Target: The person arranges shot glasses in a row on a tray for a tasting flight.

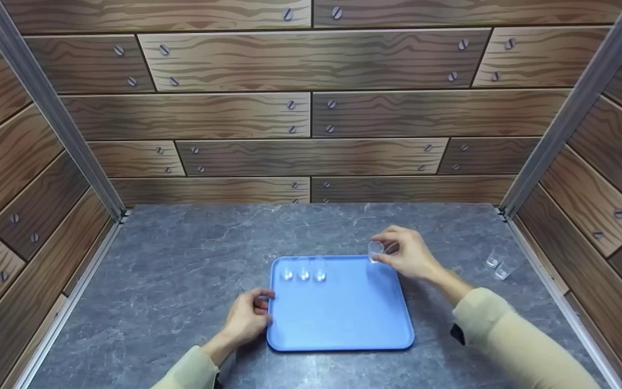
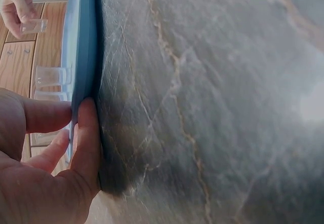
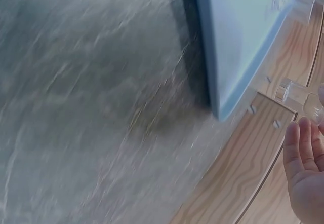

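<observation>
A blue tray (image 1: 343, 313) lies on the table, and my left hand (image 1: 247, 316) grips its left rim. In the left wrist view, the fingers (image 2: 86, 138) lie against both sides of that rim. Three small clear cups (image 1: 304, 274) stand in a row at the tray's far left. Above the far right corner, my right hand (image 1: 409, 254) holds another clear cup (image 1: 376, 249) between thumb and fingers. That cup (image 3: 293, 93) also shows at the right edge of the right wrist view, with the hand partly cut off.
Two more clear cups (image 1: 500, 268) are on the grey marbled table (image 1: 192, 270), right of the tray near the side wall. Wood-patterned walls (image 1: 311, 113) with metal corner posts (image 1: 565, 113) enclose the back and sides.
</observation>
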The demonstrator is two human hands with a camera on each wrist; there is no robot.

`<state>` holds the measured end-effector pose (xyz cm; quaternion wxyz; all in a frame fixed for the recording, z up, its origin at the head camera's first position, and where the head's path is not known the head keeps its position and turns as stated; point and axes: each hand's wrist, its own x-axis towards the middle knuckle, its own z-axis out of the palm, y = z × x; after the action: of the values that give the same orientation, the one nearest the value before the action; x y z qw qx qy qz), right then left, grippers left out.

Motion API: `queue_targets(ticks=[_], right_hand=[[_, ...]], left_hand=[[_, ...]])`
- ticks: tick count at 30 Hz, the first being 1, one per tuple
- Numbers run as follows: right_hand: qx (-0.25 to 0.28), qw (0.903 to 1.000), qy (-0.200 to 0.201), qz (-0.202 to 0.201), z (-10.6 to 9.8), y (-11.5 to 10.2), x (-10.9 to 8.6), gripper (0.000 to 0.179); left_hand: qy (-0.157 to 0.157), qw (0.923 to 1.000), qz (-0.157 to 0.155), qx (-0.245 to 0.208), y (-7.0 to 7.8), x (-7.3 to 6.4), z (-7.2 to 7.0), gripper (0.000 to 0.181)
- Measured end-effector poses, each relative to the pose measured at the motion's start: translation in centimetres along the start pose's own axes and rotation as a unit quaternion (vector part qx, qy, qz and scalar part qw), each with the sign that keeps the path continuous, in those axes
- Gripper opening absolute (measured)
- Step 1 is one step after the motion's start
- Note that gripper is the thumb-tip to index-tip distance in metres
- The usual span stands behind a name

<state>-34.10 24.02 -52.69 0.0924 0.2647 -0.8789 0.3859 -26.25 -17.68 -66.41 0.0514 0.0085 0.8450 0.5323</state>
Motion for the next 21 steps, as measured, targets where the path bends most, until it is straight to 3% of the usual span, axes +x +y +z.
queue_targets(ticks=[9,15,17,21], right_hand=[[0.025,0.9991,-0.033,0.003,3.0,-1.5,0.6,0.04],[0.028,0.9981,-0.055,0.0,5.0,-2.5,1.0,0.039],[0.032,0.9976,-0.062,0.0,5.6,-2.7,1.1,0.039],[0.038,0.9969,-0.068,0.009,6.5,-2.8,1.2,0.037]], left_hand=[[-0.002,1.0,-0.004,0.002,0.5,-0.1,-0.1,0.059],[0.006,0.9999,0.007,0.011,2.4,-1.3,-0.3,0.056],[0.006,0.9999,0.009,0.009,4.1,-2.3,-0.6,0.056],[0.006,0.9998,0.018,0.005,4.9,-2.8,-0.8,0.056]])
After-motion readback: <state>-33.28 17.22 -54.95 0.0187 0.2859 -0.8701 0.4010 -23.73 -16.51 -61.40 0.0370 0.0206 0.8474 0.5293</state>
